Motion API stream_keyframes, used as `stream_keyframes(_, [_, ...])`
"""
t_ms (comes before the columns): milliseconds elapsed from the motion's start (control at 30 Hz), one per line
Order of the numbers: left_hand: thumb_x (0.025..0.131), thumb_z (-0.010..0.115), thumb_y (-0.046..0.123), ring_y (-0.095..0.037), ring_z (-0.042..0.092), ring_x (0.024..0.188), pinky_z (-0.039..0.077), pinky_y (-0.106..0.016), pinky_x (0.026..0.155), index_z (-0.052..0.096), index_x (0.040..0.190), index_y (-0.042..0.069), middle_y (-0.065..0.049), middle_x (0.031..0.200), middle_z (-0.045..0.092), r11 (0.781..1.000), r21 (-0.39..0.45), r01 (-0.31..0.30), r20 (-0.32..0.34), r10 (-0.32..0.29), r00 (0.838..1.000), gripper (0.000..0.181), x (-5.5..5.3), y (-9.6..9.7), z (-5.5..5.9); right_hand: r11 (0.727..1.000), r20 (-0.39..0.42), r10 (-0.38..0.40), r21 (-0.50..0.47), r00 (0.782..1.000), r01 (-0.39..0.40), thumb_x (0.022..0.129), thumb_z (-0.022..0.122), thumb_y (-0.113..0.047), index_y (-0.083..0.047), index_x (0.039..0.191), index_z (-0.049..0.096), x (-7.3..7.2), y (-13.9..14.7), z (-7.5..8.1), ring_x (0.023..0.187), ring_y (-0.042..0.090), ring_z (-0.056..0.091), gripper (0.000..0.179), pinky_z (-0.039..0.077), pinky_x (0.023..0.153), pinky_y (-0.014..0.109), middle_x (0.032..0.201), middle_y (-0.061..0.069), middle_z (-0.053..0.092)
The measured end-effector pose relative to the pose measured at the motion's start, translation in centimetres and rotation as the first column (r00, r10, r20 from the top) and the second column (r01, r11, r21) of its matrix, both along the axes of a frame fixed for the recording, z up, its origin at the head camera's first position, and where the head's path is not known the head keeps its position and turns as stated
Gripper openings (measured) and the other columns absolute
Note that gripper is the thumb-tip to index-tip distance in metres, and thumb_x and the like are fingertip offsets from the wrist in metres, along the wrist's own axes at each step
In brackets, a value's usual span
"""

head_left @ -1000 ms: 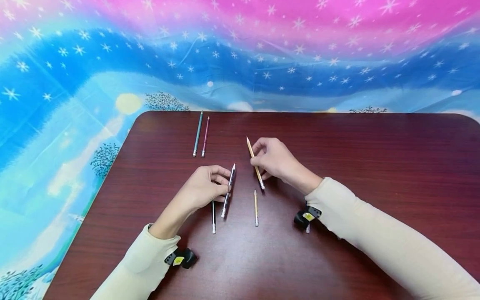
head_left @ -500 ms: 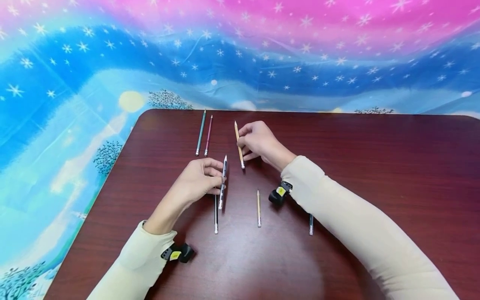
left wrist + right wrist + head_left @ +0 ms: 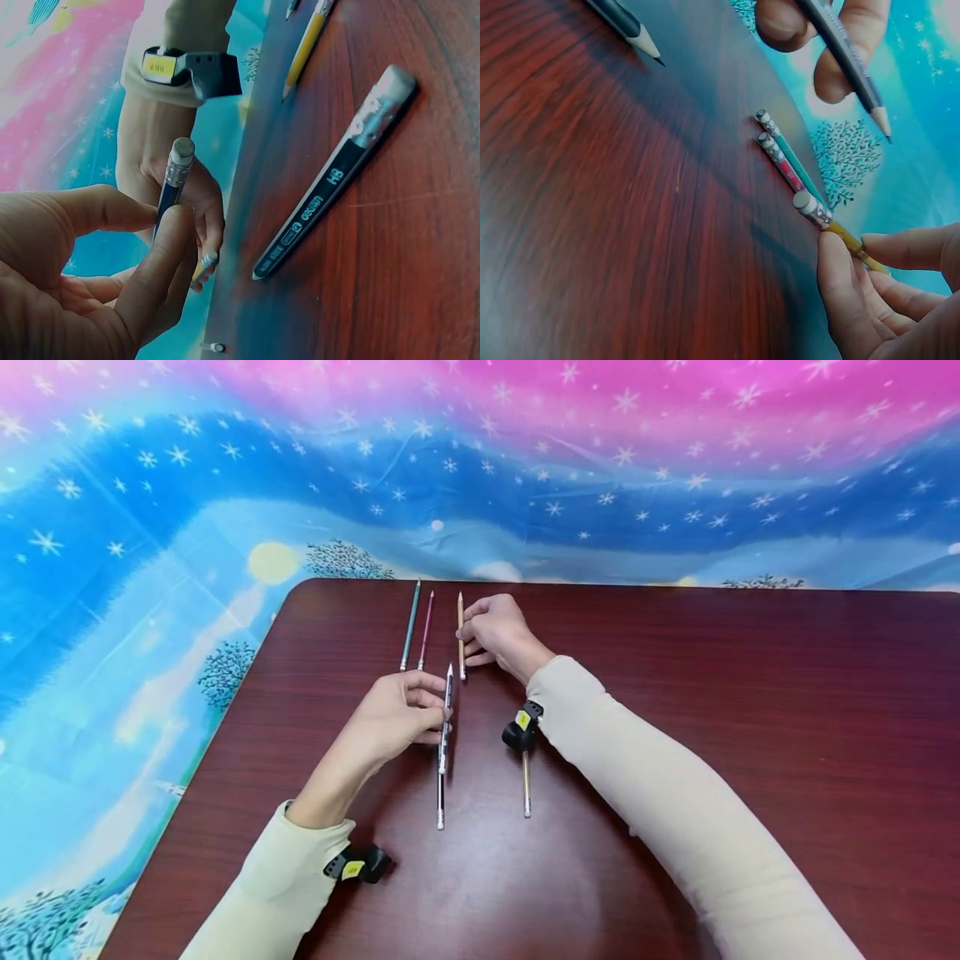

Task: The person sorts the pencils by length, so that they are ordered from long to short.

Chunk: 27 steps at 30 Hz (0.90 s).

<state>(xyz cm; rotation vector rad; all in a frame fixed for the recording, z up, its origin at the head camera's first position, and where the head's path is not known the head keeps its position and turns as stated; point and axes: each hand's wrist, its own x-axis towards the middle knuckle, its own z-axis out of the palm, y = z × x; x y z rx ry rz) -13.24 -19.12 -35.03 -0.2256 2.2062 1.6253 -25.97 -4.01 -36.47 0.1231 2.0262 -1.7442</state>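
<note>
My left hand [image 3: 397, 714] pinches a dark patterned pencil [image 3: 447, 710] between thumb and fingers, point away from me, above the table. Beneath it lies a black pencil [image 3: 440, 802], marked HB in the left wrist view, its far part hidden. Farther back, my right hand [image 3: 497, 631] holds a yellow pencil [image 3: 461, 643] by its middle, eraser end toward me. Just left of that pencil, a red pencil [image 3: 426, 631] and a green pencil [image 3: 410, 627] lie side by side at the far edge. In the right wrist view, thumb and fingers pinch the yellow pencil [image 3: 841, 234].
Another yellow pencil [image 3: 527, 787] lies on the dark red wooden table [image 3: 750, 718], partly hidden under the right wrist camera [image 3: 520, 727]. A patterned cloth [image 3: 525, 468] hangs behind the far edge. The right sleeve [image 3: 645, 768] crosses the table's right side.
My right hand has carried the yellow pencil left and away, beside the red one, and it now points straighter ahead. My left hand has shifted slightly left and away with its pencil.
</note>
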Motion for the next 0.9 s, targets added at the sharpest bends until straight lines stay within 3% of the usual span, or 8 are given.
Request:
stream_keyframes(200, [0.098,0.063,-0.003,-0.011,0.068,0.078,0.066,-0.031,0.075,0.056,0.133,-0.006,-0.013,0.099,0.067,1.0,0.0,-0.016,-0.009,0.016,1.0,0.036,0.0,-0.2,0.2,0.999,0.012,-0.043,-0.02,0.999,0.043,0.097,0.064,0.005,0.003,0.132,0.061,-0.5,-1.1,-0.6,0.061,0.019,0.064,0.035,0.065,0.062,0.035,0.117,0.023,0.073])
stream_keyframes(467, [0.098,0.062,-0.003,-0.011,0.069,0.08,0.066,-0.031,0.075,0.057,0.133,-0.005,-0.016,0.103,0.068,1.0,0.0,-0.022,-0.015,0.022,1.0,0.035,-0.2,-0.6,0.2,0.994,-0.002,-0.11,-0.007,0.994,0.11,0.094,0.064,0.009,0.004,0.122,0.064,-0.8,-2.1,-1.1,0.057,0.018,0.062,0.028,0.065,0.06,0.034,0.087,0.012,0.066])
stream_keyframes(700, [0.098,0.06,-0.004,-0.014,0.07,0.082,0.066,-0.033,0.077,0.056,0.134,-0.004,-0.017,0.105,0.068,1.0,-0.01,-0.027,-0.019,0.027,0.999,0.037,0.0,-0.9,0.5,0.99,-0.029,-0.138,0.008,0.99,0.139,0.094,0.064,0.008,0.004,0.119,0.065,-0.7,-3.3,-1.1,0.06,0.018,0.059,0.025,0.067,0.067,0.039,0.088,0.011,0.064])
stream_keyframes(900, [0.098,0.06,-0.003,-0.014,0.07,0.083,0.066,-0.035,0.079,0.056,0.135,-0.003,-0.018,0.107,0.068,1.0,-0.018,-0.022,-0.023,0.022,1.0,0.037,-0.1,-1.2,0.6,0.983,-0.057,-0.17,0.059,0.984,0.173,0.094,0.065,0.008,0.002,0.108,0.066,-0.7,-4.1,-1.0,0.062,0.02,0.057,0.015,0.066,0.064,0.039,0.091,0.011,0.059])
